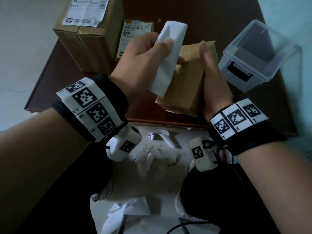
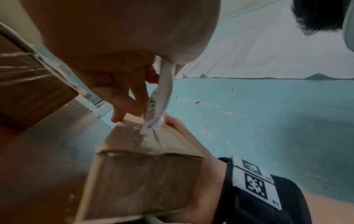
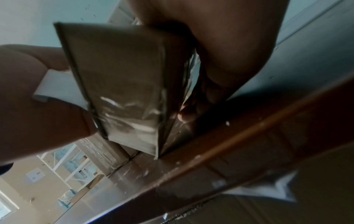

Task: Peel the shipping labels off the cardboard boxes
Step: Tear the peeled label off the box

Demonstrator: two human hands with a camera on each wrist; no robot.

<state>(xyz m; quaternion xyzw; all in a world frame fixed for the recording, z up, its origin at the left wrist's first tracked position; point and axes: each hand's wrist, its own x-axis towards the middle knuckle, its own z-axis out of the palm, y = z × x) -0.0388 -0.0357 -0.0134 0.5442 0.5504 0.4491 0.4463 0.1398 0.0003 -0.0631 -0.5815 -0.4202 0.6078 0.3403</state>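
The left hand pinches the white shipping label, which rises off the small cardboard box near the table's front edge and joins it only at the box's top face. The right hand clasps the box's right side.

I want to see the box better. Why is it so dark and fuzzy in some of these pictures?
Right wrist view: the small box is backlit and blurred, with glare on its tape. Left wrist view: the box is smeared and the left hand looms huge, bent by the wide lens. Head view: dim but sharper, and the peeled label and right hand show clearly.
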